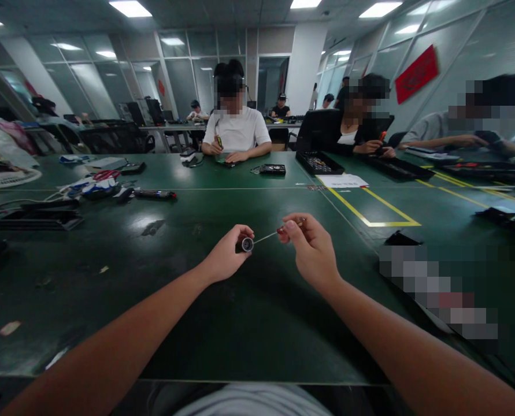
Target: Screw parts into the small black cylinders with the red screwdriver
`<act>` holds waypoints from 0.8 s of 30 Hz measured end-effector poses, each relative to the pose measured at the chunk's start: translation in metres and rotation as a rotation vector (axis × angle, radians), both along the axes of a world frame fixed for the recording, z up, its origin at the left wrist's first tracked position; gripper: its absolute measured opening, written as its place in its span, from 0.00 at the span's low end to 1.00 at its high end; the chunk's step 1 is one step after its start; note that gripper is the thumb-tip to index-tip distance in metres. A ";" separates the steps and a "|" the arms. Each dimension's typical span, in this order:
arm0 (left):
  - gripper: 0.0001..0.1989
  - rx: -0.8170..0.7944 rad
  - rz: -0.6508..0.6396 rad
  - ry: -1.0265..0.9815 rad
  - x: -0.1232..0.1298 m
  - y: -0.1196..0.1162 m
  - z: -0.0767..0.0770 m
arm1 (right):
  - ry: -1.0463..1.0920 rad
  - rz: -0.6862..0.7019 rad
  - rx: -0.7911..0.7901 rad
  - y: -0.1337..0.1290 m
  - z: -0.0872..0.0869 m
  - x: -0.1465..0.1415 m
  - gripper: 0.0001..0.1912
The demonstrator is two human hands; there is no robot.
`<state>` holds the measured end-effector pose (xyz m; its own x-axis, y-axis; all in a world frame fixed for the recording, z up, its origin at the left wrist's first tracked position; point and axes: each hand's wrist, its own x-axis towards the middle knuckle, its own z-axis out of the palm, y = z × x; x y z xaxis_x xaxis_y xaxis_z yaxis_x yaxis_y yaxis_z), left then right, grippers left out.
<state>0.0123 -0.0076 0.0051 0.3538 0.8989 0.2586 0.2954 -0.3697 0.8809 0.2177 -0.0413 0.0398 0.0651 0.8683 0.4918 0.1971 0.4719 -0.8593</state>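
Note:
Near the middle of the green table, my left hand (pixel 228 254) grips a small round cylindrical part (pixel 247 245), its ringed end facing me. To its right, my right hand (pixel 311 245) pinches the red handle of a thin screwdriver (pixel 266 237). The metal shaft points left, and its tip is at or close to the right side of the round part; whether it touches is too small to tell. Both hands are held above the table, fingers closed round what they hold.
Green table (pixel 240 329) spans the view. Left: black screwdriver (pixel 155 195), red scissors (pixel 107 175), black tray (pixel 32 215). Ahead: black device (pixel 272 169), parts tray (pixel 319 163), paper (pixel 343 181), yellow tape rectangle (pixel 391 224). Right: long box, partly blurred. Several people sit around, one opposite (pixel 237 132).

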 end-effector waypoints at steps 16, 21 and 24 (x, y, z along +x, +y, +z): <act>0.29 -0.087 -0.065 -0.163 -0.006 0.011 -0.011 | -0.192 -0.083 0.001 0.004 -0.004 0.001 0.10; 0.22 -0.021 -0.050 -0.067 -0.008 0.012 -0.014 | -0.223 0.049 -0.021 0.001 -0.003 0.003 0.09; 0.21 0.051 -0.038 0.004 -0.007 0.011 -0.013 | -0.191 0.123 0.021 -0.001 -0.004 0.002 0.10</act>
<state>0.0049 0.0034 -0.0079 0.3883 0.8705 0.3023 0.2844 -0.4252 0.8593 0.2199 -0.0426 0.0356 -0.1369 0.8532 0.5034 0.2949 0.5202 -0.8015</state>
